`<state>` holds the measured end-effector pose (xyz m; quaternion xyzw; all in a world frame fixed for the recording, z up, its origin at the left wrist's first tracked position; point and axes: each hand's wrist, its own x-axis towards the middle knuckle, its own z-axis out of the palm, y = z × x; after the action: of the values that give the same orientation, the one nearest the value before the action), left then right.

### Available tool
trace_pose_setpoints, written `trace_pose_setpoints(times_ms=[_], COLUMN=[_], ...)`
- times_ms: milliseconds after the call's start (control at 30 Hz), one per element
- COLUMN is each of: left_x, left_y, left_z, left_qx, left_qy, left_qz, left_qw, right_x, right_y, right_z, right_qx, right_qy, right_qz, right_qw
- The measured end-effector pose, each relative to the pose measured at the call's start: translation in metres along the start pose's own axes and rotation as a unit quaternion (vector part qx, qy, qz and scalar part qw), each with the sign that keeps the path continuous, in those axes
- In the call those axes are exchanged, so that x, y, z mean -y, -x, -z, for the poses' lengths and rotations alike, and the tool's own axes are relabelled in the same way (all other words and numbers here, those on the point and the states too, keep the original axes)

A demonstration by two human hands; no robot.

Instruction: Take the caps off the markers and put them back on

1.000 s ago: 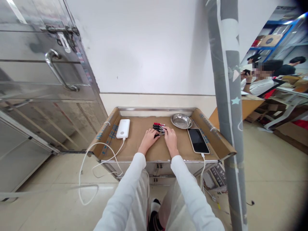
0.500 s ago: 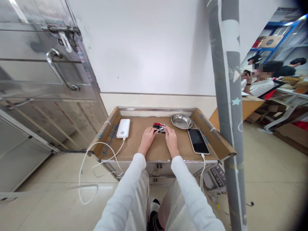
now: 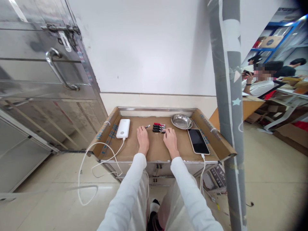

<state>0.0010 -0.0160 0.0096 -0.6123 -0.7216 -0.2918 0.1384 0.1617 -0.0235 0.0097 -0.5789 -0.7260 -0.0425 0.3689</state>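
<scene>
Several small marker pens (image 3: pixel 159 127) lie side by side in a row on the brown cardboard top (image 3: pixel 156 150), a red one (image 3: pixel 159 124) farthest from me and black ones nearer. My left hand (image 3: pixel 142 139) is left of the row, its fingers closed on a small black marker pen (image 3: pixel 147 126) whose pale end points right. At the right end of the row, my right hand (image 3: pixel 170 141) has its fingers curled at the tip of the nearest black pen (image 3: pixel 157 131). Its fingertips partly cover that end.
A round metal dish (image 3: pixel 182 122) stands at the back right, with a cabled phone (image 3: pixel 199 141) in front of it. At left lies a white power bank (image 3: pixel 123 128) with its cable. Raised cardboard flaps (image 3: pixel 214 134) edge the sides. A wrapped pole (image 3: pixel 228 96) rises at right; people sit beyond it.
My left hand has moved left, away from the row, carrying a black marker pen. My right hand has shifted slightly left and stays at the row's right end. More of the pens now shows.
</scene>
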Motion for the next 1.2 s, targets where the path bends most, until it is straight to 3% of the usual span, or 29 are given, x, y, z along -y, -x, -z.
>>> trace_pose_setpoints(times_ms=[133, 333, 433, 533, 600, 833, 1067, 1200], left_x=[0.001, 0.004, 0.003, 0.0, -0.002, -0.003, -0.004, -0.005], left_y=[0.0, -0.004, -0.001, 0.004, 0.006, 0.004, 0.005, 0.005], left_z=[-0.005, -0.012, -0.01, -0.007, -0.005, -0.008, -0.007, -0.006], left_qx=[0.002, -0.03, -0.015, 0.052, 0.089, 0.122, 0.118, 0.116], left_qy=[-0.006, 0.07, 0.12, 0.174, 0.189, 0.192, 0.179, 0.173], left_qz=[0.006, 0.005, -0.057, -0.163, -0.198, -0.202, -0.196, -0.205], left_qw=[1.0, 0.997, 0.991, 0.97, 0.958, 0.953, 0.957, 0.956], right_x=[-0.001, -0.002, -0.003, -0.004, -0.004, -0.001, -0.001, -0.003], right_y=[0.001, 0.002, 0.002, 0.003, 0.003, 0.004, 0.004, 0.003], right_z=[-0.003, -0.007, -0.008, -0.009, -0.009, -0.006, -0.005, -0.007], right_qx=[0.005, 0.012, 0.007, 0.001, 0.006, 0.055, 0.05, 0.066], right_qy=[0.051, 0.091, 0.101, 0.112, 0.12, 0.104, 0.084, 0.063], right_qz=[-0.014, -0.029, -0.031, -0.026, -0.025, 0.019, 0.013, 0.045], right_qw=[0.999, 0.995, 0.994, 0.993, 0.992, 0.993, 0.995, 0.995])
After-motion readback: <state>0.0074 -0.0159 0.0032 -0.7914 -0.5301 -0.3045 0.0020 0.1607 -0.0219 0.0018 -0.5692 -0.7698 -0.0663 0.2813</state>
